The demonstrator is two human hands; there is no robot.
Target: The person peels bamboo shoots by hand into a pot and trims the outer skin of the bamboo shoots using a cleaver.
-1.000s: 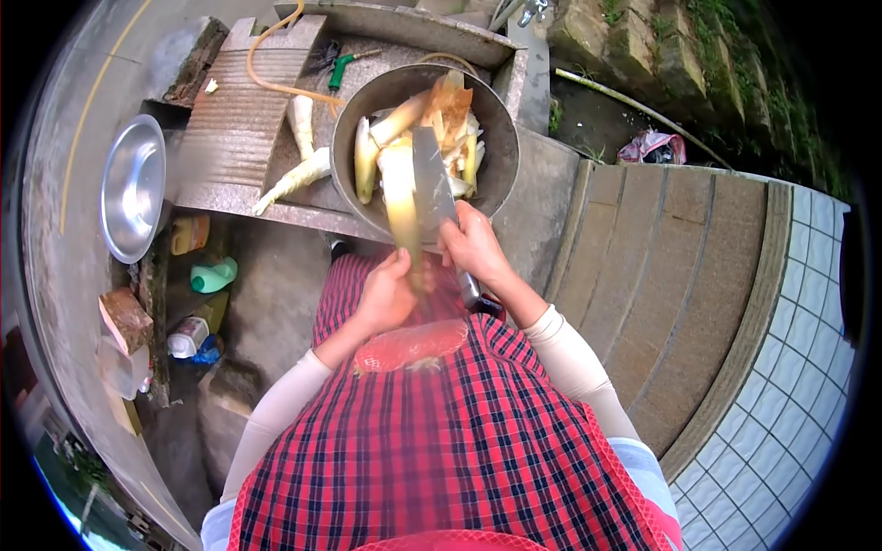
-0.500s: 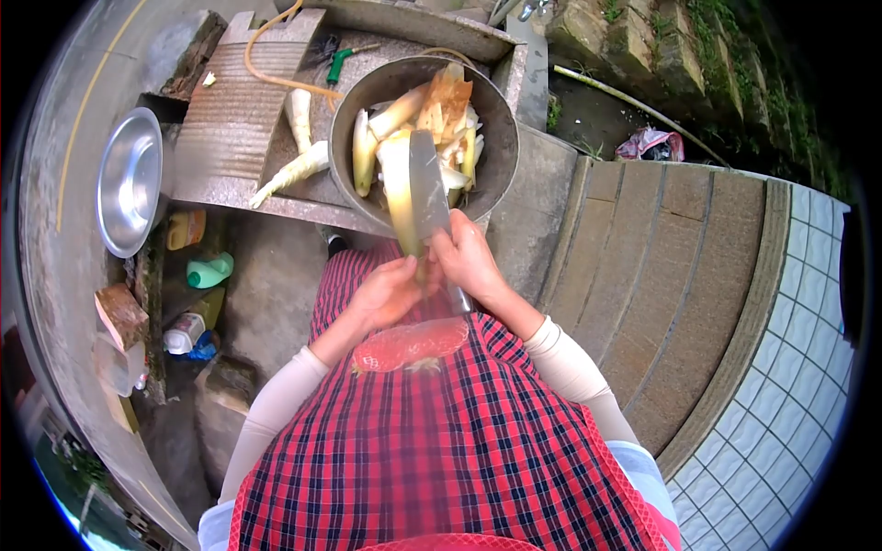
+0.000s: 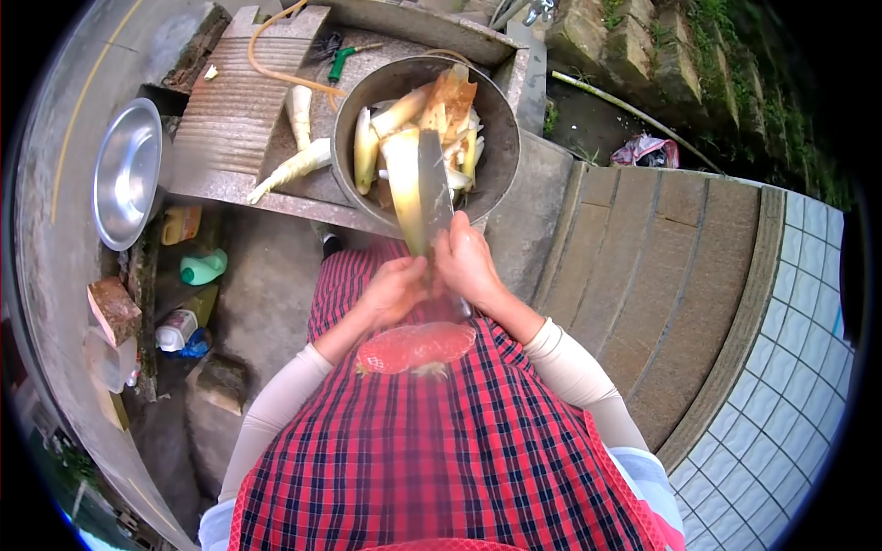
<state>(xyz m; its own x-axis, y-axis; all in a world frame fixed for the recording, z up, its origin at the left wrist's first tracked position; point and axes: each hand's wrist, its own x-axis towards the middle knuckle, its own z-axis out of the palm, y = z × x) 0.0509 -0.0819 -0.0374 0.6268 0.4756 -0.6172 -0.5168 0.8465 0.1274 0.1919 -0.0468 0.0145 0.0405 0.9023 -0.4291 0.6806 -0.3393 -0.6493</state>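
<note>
My left hand (image 3: 395, 288) is closed around the narrow greenish end of a bamboo shoot (image 3: 403, 184), whose pale thick end points away from me over the pot. My right hand (image 3: 467, 262) grips a broad-bladed knife (image 3: 433, 174). Its blade lies along the right side of the shoot, and the handle is mostly hidden by my fingers. Beyond both hands stands a round metal pot (image 3: 503, 161) holding several bamboo shoot pieces and a brown husk (image 3: 448, 103). Two pale shoots, one of them a long peeled shoot (image 3: 292, 172), lie left of the pot.
A ridged stone washboard (image 3: 234, 115) and a green-handled tool (image 3: 340, 64) are in the stone basin behind. On the left are a metal bowl (image 3: 129, 174) and a green bottle (image 3: 204, 267). Stone steps (image 3: 634, 266) run along the right.
The knife blade has turned more edge-on and shifted slightly right against the shoot. Both hands keep their hold, and the view has shifted a little.
</note>
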